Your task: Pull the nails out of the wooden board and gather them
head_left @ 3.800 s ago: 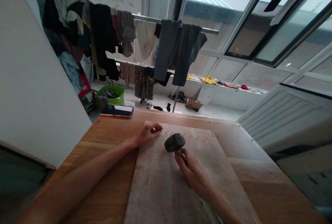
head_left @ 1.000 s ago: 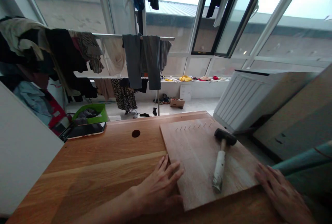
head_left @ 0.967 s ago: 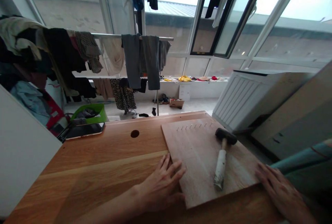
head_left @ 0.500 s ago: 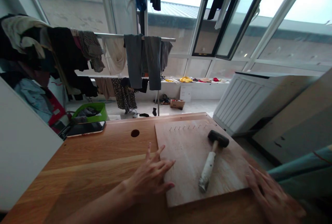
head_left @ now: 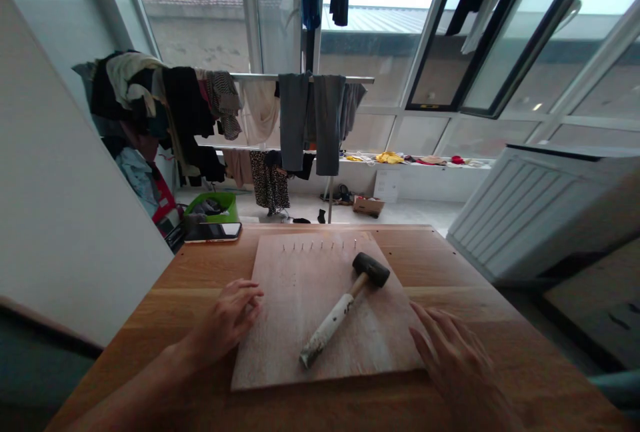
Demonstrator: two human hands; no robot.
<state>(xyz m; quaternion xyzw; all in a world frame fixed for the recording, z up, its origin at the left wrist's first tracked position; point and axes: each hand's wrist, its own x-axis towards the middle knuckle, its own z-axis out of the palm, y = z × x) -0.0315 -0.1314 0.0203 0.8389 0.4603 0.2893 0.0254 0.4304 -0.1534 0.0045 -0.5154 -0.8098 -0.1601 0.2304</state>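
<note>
Pale wood makes up the square board (head_left: 280,339) lying flat on the warm brown surface (head_left: 440,265), with twelve o'clock taken as the side farthest from the wearer and the board as the middle of the dial. Close to its twelve o'clock edge, a row of thin nails (head_left: 321,245) stands up from the wood, roughly in line from eleven to one.

On the board rests a hammer (head_left: 343,312), set aslant: its black head points to one o'clock and its white-coated handle runs down towards seven, dark and chipped at the butt.

At nine o'clock the left hand (head_left: 227,315) is open and grips nothing, its fingers loosely bent and reaching over the board's edge; whether they press on it cannot be told. At four o'clock the right hand (head_left: 450,342) is open as well, fingers extended and slightly parted, the tips right by the board's edge; contact is unclear.

A phone (head_left: 213,232) lies at ten o'clock, near the far rim of the surface. Beyond it sits a green basket (head_left: 227,207) with cloth inside, and at twelve grey trousers (head_left: 327,122) hang from a rail (head_left: 260,77).
</note>
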